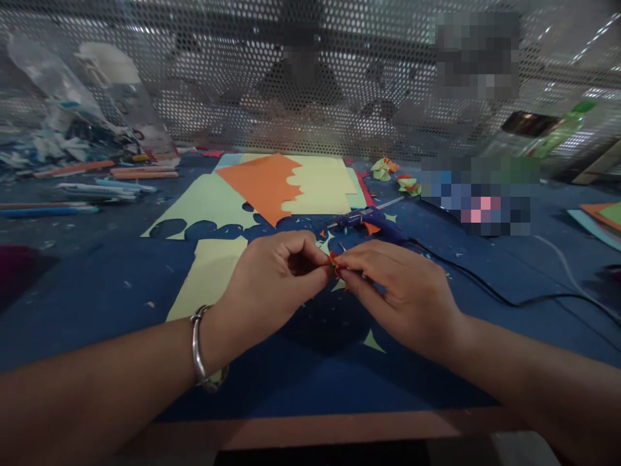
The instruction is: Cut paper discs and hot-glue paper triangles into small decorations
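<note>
Between the fingertips of my left hand (276, 278) and my right hand (402, 291) is a small folded orange paper piece (334, 261). Both hands pinch it from opposite sides, and fingers cover most of it. Just beyond my right hand lies a blue glue gun (371, 219), its nozzle pointing left. Past my left hand, an orange paper sheet (264, 184) with a scalloped cut edge overlaps a yellow paper sheet (325, 184). A pale green sheet (198, 204) with rounded cut-outs lies to their left. Crumpled paper flowers (383, 169) in green and orange sit farther back.
Pens (97, 191) and a water bottle (130, 97) stand or lie at the left. A black cord (475, 279) runs right from the glue gun. A perforated metal panel (218, 77) closes off the back. Paper scraps (373, 341) dot the blue tabletop (291, 382).
</note>
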`<state>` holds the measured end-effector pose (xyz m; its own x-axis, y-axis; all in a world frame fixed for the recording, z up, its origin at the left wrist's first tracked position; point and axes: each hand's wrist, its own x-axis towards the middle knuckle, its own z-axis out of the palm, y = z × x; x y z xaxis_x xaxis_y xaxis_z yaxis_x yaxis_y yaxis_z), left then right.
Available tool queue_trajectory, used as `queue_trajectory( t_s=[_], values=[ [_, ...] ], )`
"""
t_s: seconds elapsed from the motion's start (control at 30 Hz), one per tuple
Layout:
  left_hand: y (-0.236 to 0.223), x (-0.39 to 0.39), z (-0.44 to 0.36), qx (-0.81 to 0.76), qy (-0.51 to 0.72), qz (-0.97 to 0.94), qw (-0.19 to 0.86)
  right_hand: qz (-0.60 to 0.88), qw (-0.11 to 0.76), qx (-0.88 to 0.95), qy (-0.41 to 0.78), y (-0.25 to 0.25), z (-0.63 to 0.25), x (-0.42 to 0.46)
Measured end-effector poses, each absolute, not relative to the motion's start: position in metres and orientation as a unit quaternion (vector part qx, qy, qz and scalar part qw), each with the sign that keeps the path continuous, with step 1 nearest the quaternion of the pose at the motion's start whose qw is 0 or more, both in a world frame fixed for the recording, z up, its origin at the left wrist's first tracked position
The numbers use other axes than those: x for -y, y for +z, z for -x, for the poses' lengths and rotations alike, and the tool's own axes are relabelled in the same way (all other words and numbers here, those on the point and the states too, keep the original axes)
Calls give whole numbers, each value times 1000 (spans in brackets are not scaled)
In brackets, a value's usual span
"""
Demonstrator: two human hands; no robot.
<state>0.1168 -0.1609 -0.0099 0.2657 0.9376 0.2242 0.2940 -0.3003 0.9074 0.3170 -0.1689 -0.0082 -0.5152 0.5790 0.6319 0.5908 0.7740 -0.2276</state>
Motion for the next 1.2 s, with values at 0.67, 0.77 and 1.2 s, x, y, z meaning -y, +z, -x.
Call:
queue_trajectory(
  t_s=[0.67,0.77,1.2],
  values=[
    [-8,161,-119,-442,401,-684,420,336,334,881,5,-6,-318,167],
    [-8,161,-117,-448,392,-705,386,340,313,887,1,-5,-318,166],
    [-7,161,-116,-445,385,-704,397,315,330,890,3,-6,-319,164]
  ],
)
